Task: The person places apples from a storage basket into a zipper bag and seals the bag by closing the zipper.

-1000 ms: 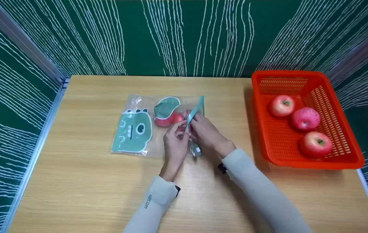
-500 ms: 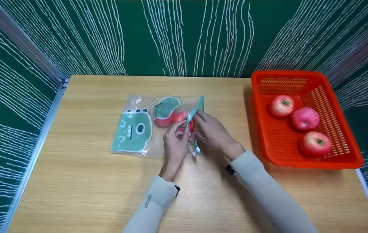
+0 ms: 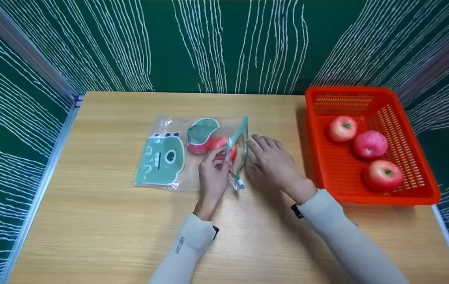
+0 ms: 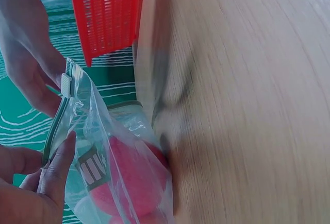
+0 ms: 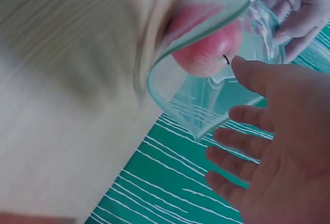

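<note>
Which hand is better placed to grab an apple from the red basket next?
Probably the right hand: it holds nothing and is nearer the red basket with the apples. The left hand is farther off and pinches the clear bag at its mouth.

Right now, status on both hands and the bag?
Left hand pinching slider zip bag near its opening; right hand empty, fingers extended, outside it. Bag open, apples inside. Nothing seen blocking entry.
</note>
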The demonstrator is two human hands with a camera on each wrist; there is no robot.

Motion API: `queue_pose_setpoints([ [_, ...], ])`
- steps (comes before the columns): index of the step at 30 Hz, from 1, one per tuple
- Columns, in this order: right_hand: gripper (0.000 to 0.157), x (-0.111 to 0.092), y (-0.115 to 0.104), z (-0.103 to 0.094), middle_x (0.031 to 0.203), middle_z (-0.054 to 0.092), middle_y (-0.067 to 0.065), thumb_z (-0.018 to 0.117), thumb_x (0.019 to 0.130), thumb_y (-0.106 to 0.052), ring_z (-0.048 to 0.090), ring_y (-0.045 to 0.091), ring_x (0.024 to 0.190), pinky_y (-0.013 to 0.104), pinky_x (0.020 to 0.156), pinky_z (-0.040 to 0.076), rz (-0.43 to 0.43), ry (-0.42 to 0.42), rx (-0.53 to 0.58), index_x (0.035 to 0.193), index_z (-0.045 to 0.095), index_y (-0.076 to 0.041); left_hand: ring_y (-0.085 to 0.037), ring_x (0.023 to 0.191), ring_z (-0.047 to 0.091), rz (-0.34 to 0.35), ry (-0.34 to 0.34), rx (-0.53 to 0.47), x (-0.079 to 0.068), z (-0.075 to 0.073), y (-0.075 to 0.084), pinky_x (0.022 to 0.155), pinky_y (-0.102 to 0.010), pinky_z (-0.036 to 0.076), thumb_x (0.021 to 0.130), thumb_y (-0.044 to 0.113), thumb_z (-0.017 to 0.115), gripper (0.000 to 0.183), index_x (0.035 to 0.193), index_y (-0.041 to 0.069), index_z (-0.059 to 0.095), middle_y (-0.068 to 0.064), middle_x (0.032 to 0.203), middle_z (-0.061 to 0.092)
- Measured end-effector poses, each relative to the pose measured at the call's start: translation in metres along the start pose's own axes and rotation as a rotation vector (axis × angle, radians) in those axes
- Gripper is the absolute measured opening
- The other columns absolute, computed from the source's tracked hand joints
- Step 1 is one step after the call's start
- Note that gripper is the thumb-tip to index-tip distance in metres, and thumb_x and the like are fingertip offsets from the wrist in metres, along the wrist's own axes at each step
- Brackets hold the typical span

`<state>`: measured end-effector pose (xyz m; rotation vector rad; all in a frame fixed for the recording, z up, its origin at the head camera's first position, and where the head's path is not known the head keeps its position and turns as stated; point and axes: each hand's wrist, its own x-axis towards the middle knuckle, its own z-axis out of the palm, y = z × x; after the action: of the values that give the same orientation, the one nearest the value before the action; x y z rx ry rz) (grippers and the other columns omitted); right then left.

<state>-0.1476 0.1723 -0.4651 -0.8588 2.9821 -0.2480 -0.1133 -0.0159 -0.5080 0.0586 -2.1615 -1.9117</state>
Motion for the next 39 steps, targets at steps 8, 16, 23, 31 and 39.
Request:
queue_pose_setpoints([
  [8,0.070,-0.017,0.013,-0.017,0.161,0.047,0.023,0.076,0.099,-0.026,0.046,0.044,0.145,0.063,0.121,0.037,-0.004,0.055,-0.005,0.158,0.046,-0.004,-0.033,0.095,0.074,-0.051,-0.012,0.001,-0.001,0.000,0.001,0.080,-0.028,0.065,0.095,-0.011,0.068,0.036,0.130,0.001,0.069,-0.019,0.115,0.070],
  [16,0.072,-0.032,0.030,-0.034,0.160,0.047,0.025,0.080,0.094,-0.021,0.046,0.046,0.143,0.068,0.119,0.038,0.021,0.089,0.022,0.156,0.047,-0.003,-0.031,0.095,0.074,-0.055,-0.014,0.024,-0.001,0.000,0.000,0.080,-0.028,0.065,0.095,-0.010,0.069,0.036,0.129,0.000,0.069,-0.016,0.114,0.070],
  [23,0.072,-0.044,0.049,-0.050,0.158,0.047,0.027,0.082,0.093,-0.018,0.045,0.049,0.142,0.070,0.117,0.038,0.076,0.127,0.015,0.154,0.049,0.000,-0.027,0.088,0.074,-0.020,0.008,-0.007,0.000,0.001,-0.002,0.072,-0.027,0.064,0.093,-0.012,0.068,0.033,0.124,-0.004,0.070,-0.018,0.109,0.070],
  [31,0.074,-0.054,0.072,-0.069,0.159,0.045,0.026,0.083,0.091,-0.021,0.043,0.049,0.143,0.072,0.116,0.038,0.160,0.136,0.010,0.154,0.050,-0.002,-0.024,0.085,0.073,-0.011,0.021,-0.006,0.000,0.001,-0.002,0.068,-0.026,0.063,0.091,-0.015,0.068,0.032,0.121,-0.006,0.070,-0.019,0.109,0.070],
  [39,0.076,-0.066,0.098,-0.078,0.160,0.042,0.029,0.083,0.090,-0.015,0.039,0.053,0.144,0.074,0.116,0.034,0.208,0.122,0.025,0.156,0.047,-0.001,-0.026,0.086,0.073,-0.023,0.017,-0.014,0.000,0.001,-0.002,0.070,-0.027,0.064,0.092,-0.014,0.069,0.032,0.122,-0.004,0.071,-0.019,0.109,0.070],
])
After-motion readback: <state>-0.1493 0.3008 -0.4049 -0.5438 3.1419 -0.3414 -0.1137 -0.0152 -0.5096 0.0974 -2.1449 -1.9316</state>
